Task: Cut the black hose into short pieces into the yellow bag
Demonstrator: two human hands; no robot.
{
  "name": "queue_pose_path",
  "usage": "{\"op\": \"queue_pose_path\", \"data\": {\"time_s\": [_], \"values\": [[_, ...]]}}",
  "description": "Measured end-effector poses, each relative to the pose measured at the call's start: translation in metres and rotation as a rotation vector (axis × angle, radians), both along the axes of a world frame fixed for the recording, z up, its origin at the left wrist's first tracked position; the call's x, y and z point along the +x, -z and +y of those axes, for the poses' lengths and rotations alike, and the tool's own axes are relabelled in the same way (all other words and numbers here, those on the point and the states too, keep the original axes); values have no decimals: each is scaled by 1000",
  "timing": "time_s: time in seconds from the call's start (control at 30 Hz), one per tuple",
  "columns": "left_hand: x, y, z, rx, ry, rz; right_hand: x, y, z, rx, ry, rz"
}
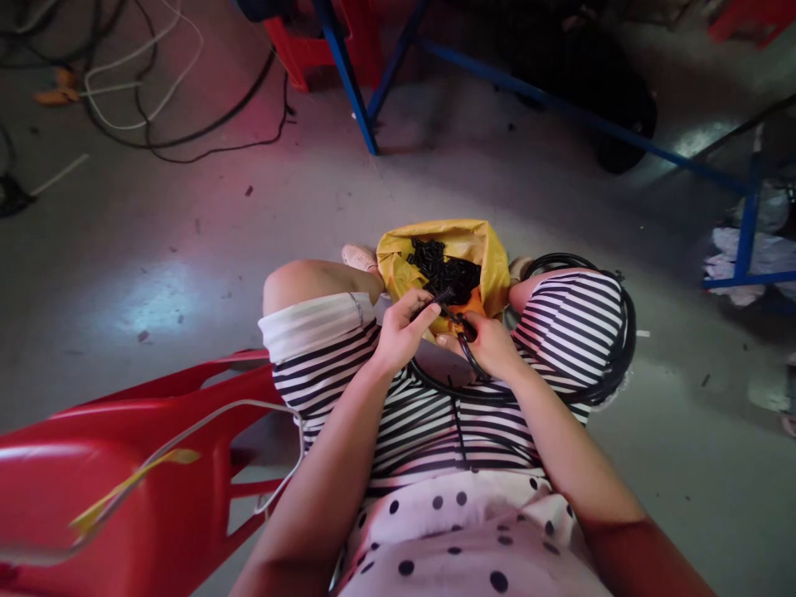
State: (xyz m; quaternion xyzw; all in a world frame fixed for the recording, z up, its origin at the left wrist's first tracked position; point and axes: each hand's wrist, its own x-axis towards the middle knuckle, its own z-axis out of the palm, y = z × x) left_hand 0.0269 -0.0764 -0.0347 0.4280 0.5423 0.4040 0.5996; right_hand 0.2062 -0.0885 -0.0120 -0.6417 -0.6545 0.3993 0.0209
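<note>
My left hand (401,329) is closed, thumb and fingers pinching a short black ribbed piece (445,295) above an open yellow bag (491,257). Beside it, my right hand (491,342) grips a black cable (473,361) close to its end. The two hands nearly meet, and dark parts between the fingers are too small to make out. From there the cable loops across my lap and lies coiled around my right knee. Inside the bag, between my feet, is a heap of small black pieces (444,264). An orange patch shows by my right fingers; I cannot tell what it is.
A red plastic chair (124,464) stands at my left, with a white cable (217,406) across it. Blue metal table legs (348,79) and a red stool (298,50) are ahead. Tangled cables (205,124) lie on the floor at far left. Plastic-wrapped items (734,253) sit at right.
</note>
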Motion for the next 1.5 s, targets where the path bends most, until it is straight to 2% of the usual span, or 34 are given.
{"op": "queue_pose_path", "data": {"time_s": [0.2, 0.5, 0.93, 1.2, 1.5], "values": [[-2, 3, -1, 18, 44, -2, 0, -2, -1, 10, -21, -62], [-3, 4, -2, 11, 43, -44, 0, -7, 0, -6, -57, -110], [-4, 3, 1, -2, 102, -106, 2, -10, -1, -17, -91, -97], [-2, 6, 0, 8, 52, -49, -2, -6, -4, 76, -55, -176], [-2, 5, -3, 66, 22, -7, -4, -9, -4, 52, -50, -144]]}}
